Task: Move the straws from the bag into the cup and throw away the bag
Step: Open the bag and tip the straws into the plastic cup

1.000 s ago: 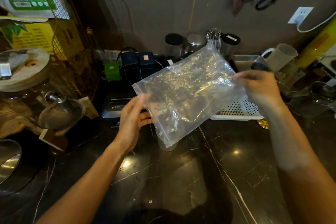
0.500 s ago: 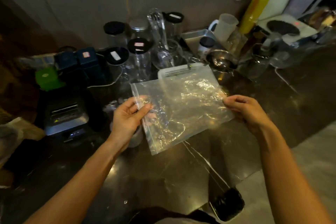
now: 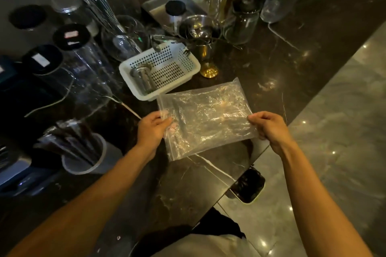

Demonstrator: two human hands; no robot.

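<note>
A clear, crinkled zip bag is stretched flat between both hands above the dark marble counter, and it looks empty. My left hand pinches its left zip edge. My right hand pinches its right edge. A translucent cup stands at the left on the counter, holding several dark wrapped straws that lean up and to the left.
A white perforated basket with a small jar lies just beyond the bag. Behind it stand jars with black lids, a whisk, a metal tray and glassware. The counter edge runs diagonally at right, grey floor beyond. A small bin sits below.
The view has swung right and downward. The bag, held by both hands, has come lower and flatter over the counter; the cup with straws has come into view at left.
</note>
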